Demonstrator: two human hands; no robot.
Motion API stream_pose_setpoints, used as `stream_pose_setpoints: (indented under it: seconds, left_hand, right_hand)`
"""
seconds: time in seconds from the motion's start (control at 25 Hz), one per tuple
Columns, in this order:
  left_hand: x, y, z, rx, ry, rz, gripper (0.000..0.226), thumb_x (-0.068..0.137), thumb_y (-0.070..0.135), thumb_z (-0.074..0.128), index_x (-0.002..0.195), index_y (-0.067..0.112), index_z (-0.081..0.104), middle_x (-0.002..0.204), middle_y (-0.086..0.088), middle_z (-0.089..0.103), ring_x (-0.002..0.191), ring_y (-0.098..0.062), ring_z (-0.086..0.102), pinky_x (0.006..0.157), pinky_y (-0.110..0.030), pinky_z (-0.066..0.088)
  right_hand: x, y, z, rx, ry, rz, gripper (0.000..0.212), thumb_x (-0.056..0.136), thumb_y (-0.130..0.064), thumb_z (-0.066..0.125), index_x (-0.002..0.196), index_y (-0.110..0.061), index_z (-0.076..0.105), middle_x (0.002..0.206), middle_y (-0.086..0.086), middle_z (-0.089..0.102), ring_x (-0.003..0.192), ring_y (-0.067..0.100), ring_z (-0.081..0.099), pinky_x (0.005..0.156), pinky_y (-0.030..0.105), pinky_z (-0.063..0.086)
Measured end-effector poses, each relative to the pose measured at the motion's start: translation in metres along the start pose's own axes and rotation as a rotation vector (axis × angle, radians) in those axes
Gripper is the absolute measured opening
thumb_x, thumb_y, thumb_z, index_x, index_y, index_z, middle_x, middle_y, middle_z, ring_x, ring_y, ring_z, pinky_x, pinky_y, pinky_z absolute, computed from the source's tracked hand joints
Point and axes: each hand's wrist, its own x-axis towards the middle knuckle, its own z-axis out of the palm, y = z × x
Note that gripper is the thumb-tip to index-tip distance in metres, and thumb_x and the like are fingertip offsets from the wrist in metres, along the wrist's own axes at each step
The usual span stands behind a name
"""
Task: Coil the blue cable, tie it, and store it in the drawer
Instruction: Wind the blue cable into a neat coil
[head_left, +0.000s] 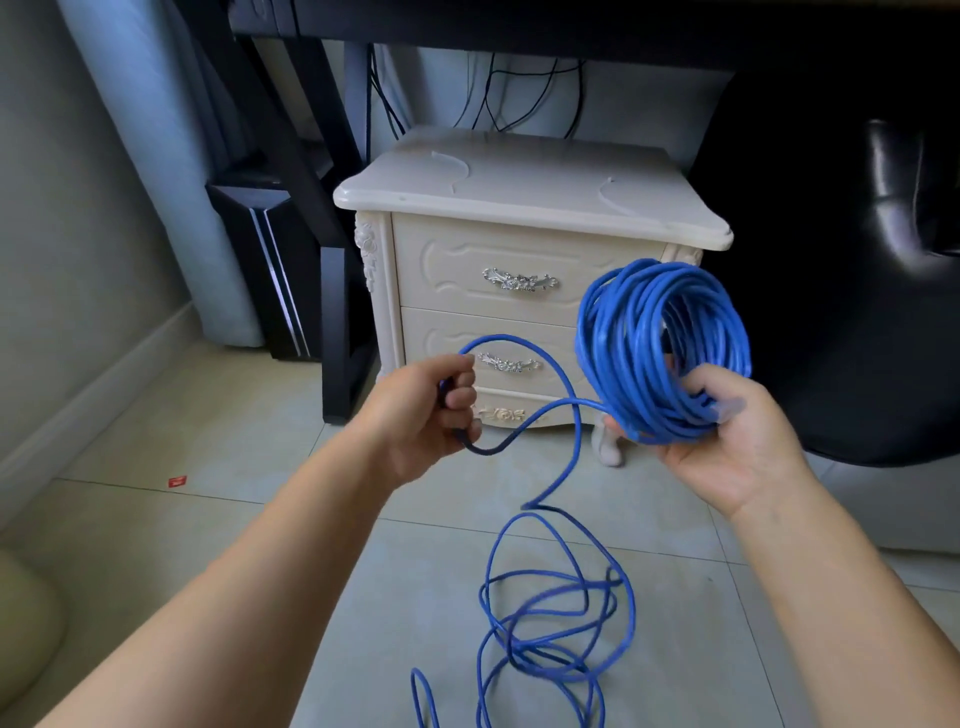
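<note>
Blue cable (618, 353) could knot, I judge: its loose tangle (558, 592) lies on the tiled floor (415, 597) below both hands. The right hand (727, 447), palm up, grips the wound coil. To its left, the fisted left hand (421, 415) holds the free strand.

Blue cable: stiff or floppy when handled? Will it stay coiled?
The blue cable looks semi-stiff: the run leaving the left hand arcs up rather than drooping. Probably springy: its slack on the floor lies in open loops, so it may spread untied. Likely light; the right hand alone holds the wound bulk.
</note>
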Motion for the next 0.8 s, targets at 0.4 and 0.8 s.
stream_pose_setpoints:
  seconds: [0.4, 0.8]
  left_hand:
    - [-0.017, -0.007, 0.018, 0.424, -0.255, 0.248, 0.029, 0.09, 0.013, 0.048, 0.088, 0.02, 0.076, 0.085, -0.001, 0.063, 0.074, -0.018, 0.054, 0.066, -0.022, 0.045]
    - [-0.008, -0.024, 0.014, 0.827, -0.132, 0.375, 0.073, 0.075, 0.014, 0.082, 0.133, 0.031, 0.042, 0.105, 0.008, 0.066, 0.081, 0.0, 0.067, 0.076, -0.019, 0.055]
  right_hand:
    - [-0.012, 0.023, 0.017, -0.969, 0.179, -0.151, 0.022, 0.071, 0.006, 0.06, 0.087, -0.008, 0.059, 0.055, 0.008, 0.054, 0.039, 0.016, 0.046, 0.047, 0.023, 0.037]
    - [-0.022, 0.04, 0.028, -0.837, -0.077, -0.224, 0.061, 0.075, 0.008, 0.062, 0.112, -0.04, 0.063, 0.077, -0.006, 0.063, 0.07, 0.014, 0.057, 0.064, 0.023, 0.048]
